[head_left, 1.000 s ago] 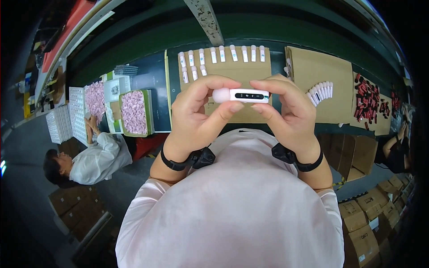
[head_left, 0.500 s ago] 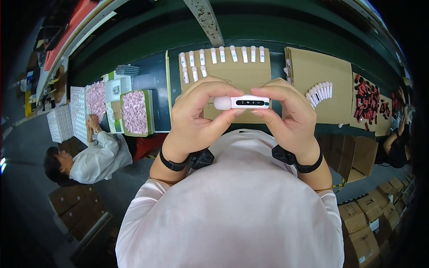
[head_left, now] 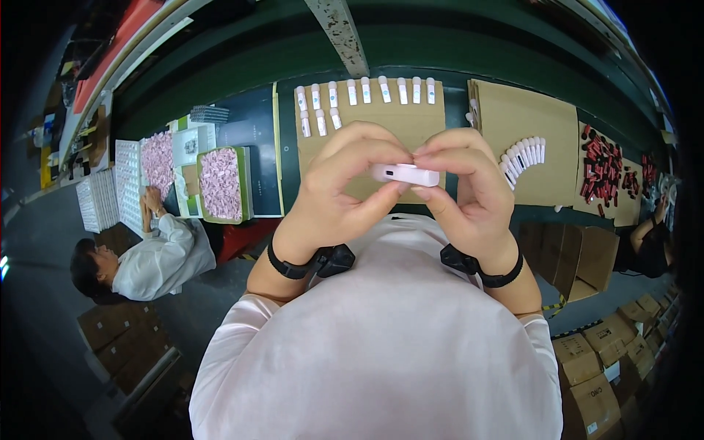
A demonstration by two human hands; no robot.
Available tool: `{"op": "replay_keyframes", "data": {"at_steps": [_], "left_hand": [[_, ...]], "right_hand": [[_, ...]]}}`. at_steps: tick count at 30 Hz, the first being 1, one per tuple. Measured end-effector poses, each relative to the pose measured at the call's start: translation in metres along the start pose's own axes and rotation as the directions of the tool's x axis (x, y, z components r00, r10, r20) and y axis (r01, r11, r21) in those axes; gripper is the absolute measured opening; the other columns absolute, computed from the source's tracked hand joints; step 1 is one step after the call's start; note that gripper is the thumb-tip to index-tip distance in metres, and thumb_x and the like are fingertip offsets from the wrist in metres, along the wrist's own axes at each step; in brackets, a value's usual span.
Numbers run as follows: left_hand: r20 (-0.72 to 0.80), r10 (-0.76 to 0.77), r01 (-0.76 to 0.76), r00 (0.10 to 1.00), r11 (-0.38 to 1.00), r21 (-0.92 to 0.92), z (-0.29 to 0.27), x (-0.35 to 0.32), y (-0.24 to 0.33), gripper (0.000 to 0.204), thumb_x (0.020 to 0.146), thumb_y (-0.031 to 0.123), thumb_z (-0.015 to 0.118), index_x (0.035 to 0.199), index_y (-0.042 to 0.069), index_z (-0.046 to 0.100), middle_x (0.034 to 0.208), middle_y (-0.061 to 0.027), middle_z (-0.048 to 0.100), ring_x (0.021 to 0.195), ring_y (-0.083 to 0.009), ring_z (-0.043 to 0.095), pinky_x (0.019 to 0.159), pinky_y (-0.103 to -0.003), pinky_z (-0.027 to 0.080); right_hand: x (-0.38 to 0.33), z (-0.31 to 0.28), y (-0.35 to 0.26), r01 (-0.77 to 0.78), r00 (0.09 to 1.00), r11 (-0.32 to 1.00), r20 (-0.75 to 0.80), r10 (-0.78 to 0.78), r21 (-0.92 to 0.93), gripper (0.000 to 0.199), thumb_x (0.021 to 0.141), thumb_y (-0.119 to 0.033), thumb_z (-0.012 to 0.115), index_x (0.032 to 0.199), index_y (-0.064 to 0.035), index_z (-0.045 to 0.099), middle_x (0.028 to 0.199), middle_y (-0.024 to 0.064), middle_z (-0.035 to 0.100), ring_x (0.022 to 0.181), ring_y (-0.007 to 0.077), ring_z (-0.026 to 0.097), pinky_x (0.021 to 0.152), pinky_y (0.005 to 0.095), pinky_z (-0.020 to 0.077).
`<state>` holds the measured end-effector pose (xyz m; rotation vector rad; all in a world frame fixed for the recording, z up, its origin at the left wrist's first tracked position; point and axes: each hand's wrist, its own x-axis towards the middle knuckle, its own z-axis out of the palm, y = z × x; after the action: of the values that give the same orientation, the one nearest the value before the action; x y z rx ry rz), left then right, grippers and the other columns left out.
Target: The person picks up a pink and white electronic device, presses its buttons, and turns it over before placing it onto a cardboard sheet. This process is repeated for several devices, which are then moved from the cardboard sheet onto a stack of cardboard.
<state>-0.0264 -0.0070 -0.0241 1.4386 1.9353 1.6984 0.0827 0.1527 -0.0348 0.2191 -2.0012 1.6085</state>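
Note:
A small pale pink wand-shaped device [head_left: 422,175] with a rounded head lies crosswise between my two hands, above the near edge of the bench. My left hand [head_left: 341,187] pinches its head end between thumb and fingers. At the other end, my right hand [head_left: 473,176] grips it with thumb and fingertips. A narrow side with a small dark slot faces up; the black panel is out of sight. Beyond my hands, similar devices [head_left: 385,90] lie in rows on a cardboard sheet [head_left: 411,128]. More devices [head_left: 526,155] are fanned out on another cardboard sheet [head_left: 528,110] at right.
Red and black pieces [head_left: 601,172] lie in a pile farther right. On the left, a green-rimmed tray [head_left: 245,183] holds many pink pieces, near a seated co-worker [head_left: 165,257]. An open cardboard box [head_left: 561,253] and stacked cartons [head_left: 590,359] stand at right.
The device has been rolled about its long axis, so its black panel has turned away and the slotted side shows. My hands have shifted slightly and closed further around it.

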Motion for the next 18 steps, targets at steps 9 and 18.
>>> {"op": "replay_keyframes", "data": {"at_steps": [9,18], "left_hand": [[-0.069,-0.183,0.193,0.981,0.961,0.197,0.003,-0.047,-0.072,0.029,0.075,0.004,0.074,0.103,0.002,0.065,0.105,-0.0129,0.062,0.097,-0.0303,0.060,0.083,-0.037,0.049],[-0.012,-0.419,0.365,0.908,0.775,0.515,0.012,-0.132,-0.175,0.031,0.077,0.009,0.072,0.107,0.003,0.063,0.111,-0.0149,0.060,0.104,-0.0347,0.057,0.089,-0.041,0.047]], "right_hand": [[-0.014,0.035,0.067,-0.292,0.954,0.940,0.009,0.298,-0.178,0.025,0.083,0.006,0.066,0.107,0.0018,0.062,0.104,0.0112,0.065,0.088,0.0183,0.064,0.078,0.0278,0.0506],[-0.041,0.091,0.203,-0.260,0.957,0.879,0.014,0.290,-0.400,0.021,0.081,0.000,0.067,0.101,-0.0018,0.063,0.098,0.0105,0.066,0.088,0.0290,0.065,0.076,0.0354,0.0533]]}}
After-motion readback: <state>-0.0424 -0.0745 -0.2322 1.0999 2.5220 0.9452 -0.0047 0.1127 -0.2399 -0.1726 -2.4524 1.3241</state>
